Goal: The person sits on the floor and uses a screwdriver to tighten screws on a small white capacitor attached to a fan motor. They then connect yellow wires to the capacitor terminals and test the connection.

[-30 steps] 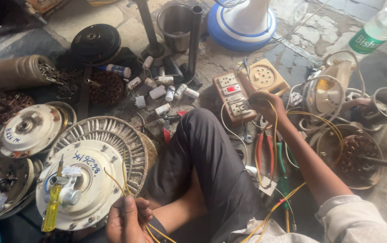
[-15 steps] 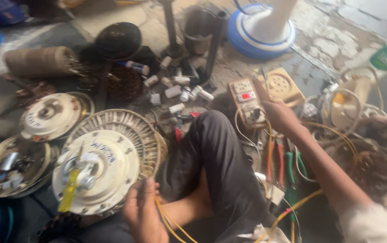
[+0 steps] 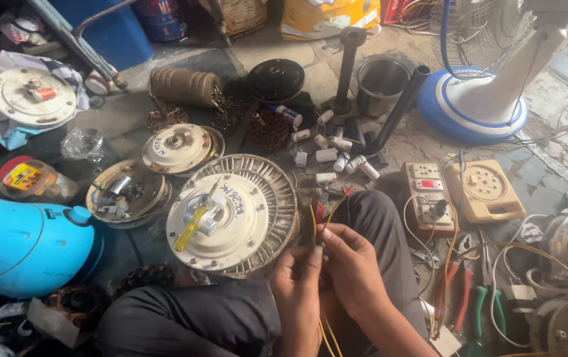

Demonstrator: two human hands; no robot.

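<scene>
Both hands meet at about 6 o'clock in the head view, over the person's lap. The left hand (image 3: 300, 281) is closed in a narrow pinch on thin yellow wires (image 3: 315, 228) that rise from between the fingers, and the right hand (image 3: 353, 264) is closed around the same wires just beside it, fingertips touching the strands. The wires run on down between the forearms toward the bottom edge.

At 9 o'clock from the hands, touching the knee, lies a cream fan motor (image 3: 231, 215) with a ribbed rim, face up, a yellow-handled screwdriver (image 3: 192, 225) resting across its hub. Its casing looks closed; whether the wires are joined to it cannot be told, so the wiring seems only in hand, not finished.

At 3 o'clock sit a switch board (image 3: 429, 195) and red-handled pliers (image 3: 449, 301) on the floor. At 12 o'clock small white capacitors (image 3: 327, 156) lie scattered, untouched.
</scene>
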